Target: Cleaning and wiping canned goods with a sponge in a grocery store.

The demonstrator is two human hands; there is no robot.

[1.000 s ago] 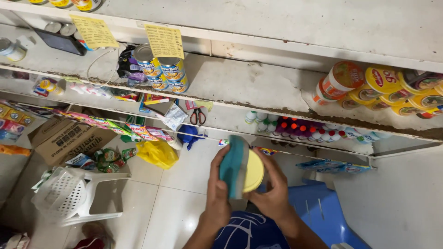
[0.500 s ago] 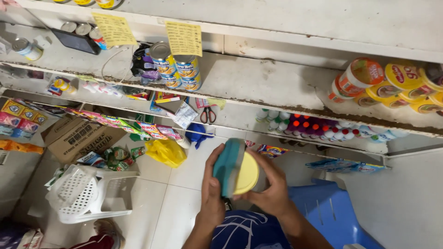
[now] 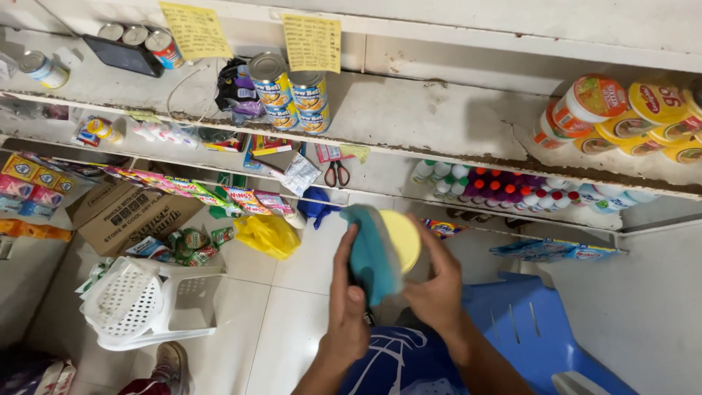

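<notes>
My right hand [image 3: 439, 292] grips a round container with a yellow lid [image 3: 404, 239], held in front of my chest. My left hand [image 3: 347, 311] presses a teal cloth [image 3: 369, 249] against the container's side, the cloth wrapped over most of it. Both hands are below the edge of a worn white shelf [image 3: 439, 124]. Stacked tin cans [image 3: 292, 91] stand on that shelf up and to the left of my hands.
Yellow-lidded tubs [image 3: 629, 117] crowd the shelf's right end. Small bottles with coloured caps [image 3: 512, 186] and scissors [image 3: 336, 174] lie on the lower shelf. A blue plastic chair [image 3: 526, 329], white basket [image 3: 131, 300], cardboard box [image 3: 124, 216] and yellow bag [image 3: 267, 234] stand on the tiled floor.
The view has shifted slightly, so the shelves sit lower and more to the right. My hands keep the container and cloth, with the cloth shifted a little over its side.
</notes>
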